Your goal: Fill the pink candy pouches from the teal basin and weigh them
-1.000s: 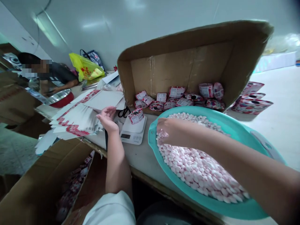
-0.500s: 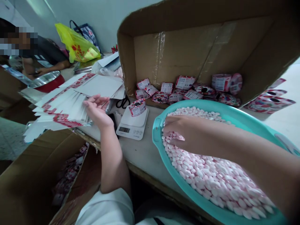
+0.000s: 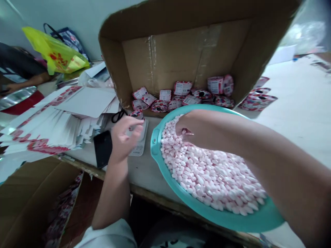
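Pale wall panels are rising behind our desk, and at its far left a yellow bag is leaning in front of a dark patterned bag. A co-worker's forearm is lying near a red bowl there.

We are dipping our right hand into the left end of a turquoise basin, where a heap of small pale pink pieces is lying. Its fingers are curling inward, and one piece is showing inside the curl; we cannot tell whether they are gripping any.

Our left hand is hovering over a white scale, its thumb and fingers spreading apart in a loose curve and grasping nothing that we are seeing. Behind it, a printed packet is sitting on the scale, partly hidden; whether we are touching it, we cannot tell.

Just left of that hand, a black phone is lying near the desk's edge, beside a fanned stack of white cards. Beyond the basin, a large carton is opening toward us, with more printed packets resting along its lower side.
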{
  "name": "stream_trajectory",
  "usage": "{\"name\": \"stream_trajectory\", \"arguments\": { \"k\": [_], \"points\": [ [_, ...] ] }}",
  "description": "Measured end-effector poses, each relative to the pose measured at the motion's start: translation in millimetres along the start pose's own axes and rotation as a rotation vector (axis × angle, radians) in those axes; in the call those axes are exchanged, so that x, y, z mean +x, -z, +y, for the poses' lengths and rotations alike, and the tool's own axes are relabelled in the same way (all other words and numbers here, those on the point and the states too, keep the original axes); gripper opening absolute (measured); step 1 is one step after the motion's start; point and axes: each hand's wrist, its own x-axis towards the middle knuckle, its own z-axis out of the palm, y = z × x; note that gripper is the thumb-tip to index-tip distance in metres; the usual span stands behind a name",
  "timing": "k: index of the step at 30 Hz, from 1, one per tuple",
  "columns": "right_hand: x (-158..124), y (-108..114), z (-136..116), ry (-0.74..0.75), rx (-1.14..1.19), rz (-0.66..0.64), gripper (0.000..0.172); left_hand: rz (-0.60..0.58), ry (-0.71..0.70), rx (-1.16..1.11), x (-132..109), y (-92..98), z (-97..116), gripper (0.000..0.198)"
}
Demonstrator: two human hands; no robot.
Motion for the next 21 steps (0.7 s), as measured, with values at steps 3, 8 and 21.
{"name": "stream_trajectory", "arguments": {
  "k": [3,8,21],
  "points": [
    [4,17,-11,-0.04,-0.157,-0.147,0.02,-0.297,-0.219,-0.018,-1,-14.9,24,0.016],
    [6,30,-9,-0.011,-0.137,-0.208,0.011,-0.473,-0.335,-0.015,36,-24.1,50,0.015],
    [5,30,5,0.056,0.01,0.07,0.005,-0.461,0.226,-0.287,47,-62.9,26,0.026]
  ]
}}
